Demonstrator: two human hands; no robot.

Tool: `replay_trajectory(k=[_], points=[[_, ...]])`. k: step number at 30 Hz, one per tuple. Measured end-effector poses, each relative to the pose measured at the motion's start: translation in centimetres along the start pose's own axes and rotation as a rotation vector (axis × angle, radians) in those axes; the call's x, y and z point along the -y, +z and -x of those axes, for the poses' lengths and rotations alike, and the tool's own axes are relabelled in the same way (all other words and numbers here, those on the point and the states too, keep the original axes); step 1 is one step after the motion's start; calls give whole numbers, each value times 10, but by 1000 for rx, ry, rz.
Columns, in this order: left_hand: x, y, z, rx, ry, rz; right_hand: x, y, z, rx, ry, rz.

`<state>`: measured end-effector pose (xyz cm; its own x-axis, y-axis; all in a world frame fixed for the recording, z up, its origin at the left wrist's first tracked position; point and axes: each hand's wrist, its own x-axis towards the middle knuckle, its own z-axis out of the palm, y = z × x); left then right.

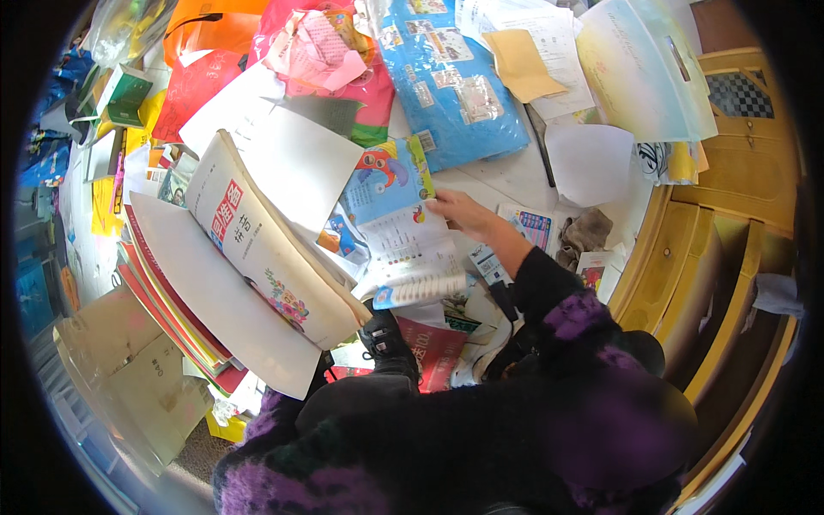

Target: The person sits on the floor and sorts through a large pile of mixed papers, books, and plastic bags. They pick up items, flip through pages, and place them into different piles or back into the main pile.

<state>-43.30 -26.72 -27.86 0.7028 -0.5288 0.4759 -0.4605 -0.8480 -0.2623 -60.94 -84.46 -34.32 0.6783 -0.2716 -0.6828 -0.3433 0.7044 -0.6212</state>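
Observation:
My right hand (475,222) grips the right edge of a thin illustrated booklet (402,222), printed blue at the top and white below. Its lower edge curls up towards me. To the left, a thick workbook (264,238) with a pinyin title and a flower drawing leans at a tilt. Beneath it are a large white sheet (225,290) and a stack of colourful books and folders (170,309). My left hand is out of view, hidden behind this pile; only its sleeve shows below. A blank white sheet (302,151) lies just beyond the workbook.
A blue plastic packet (457,84), pink crumpled paper (315,51) and a pale document case (644,71) lie at the back. Open wooden drawers (682,270) stand at the right. A red book (434,351) lies by my shoe (386,341). At left sits a cardboard box (135,380).

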Motion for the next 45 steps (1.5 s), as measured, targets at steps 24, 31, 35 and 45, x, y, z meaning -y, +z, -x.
replay_trajectory(k=[24,31,35,45], points=[[8,-4,-11,-41,-16,-4,72,-5,78,-429,-1150,937],[4,-2,-15,-56,-25,-13,45,51,55,-141,-1191,1025],[-16,6,-22,-56,-16,23,37,87,56,-70,-1120,693],[-53,31,-51,-53,14,120,50,84,43,-245,-533,-654]])
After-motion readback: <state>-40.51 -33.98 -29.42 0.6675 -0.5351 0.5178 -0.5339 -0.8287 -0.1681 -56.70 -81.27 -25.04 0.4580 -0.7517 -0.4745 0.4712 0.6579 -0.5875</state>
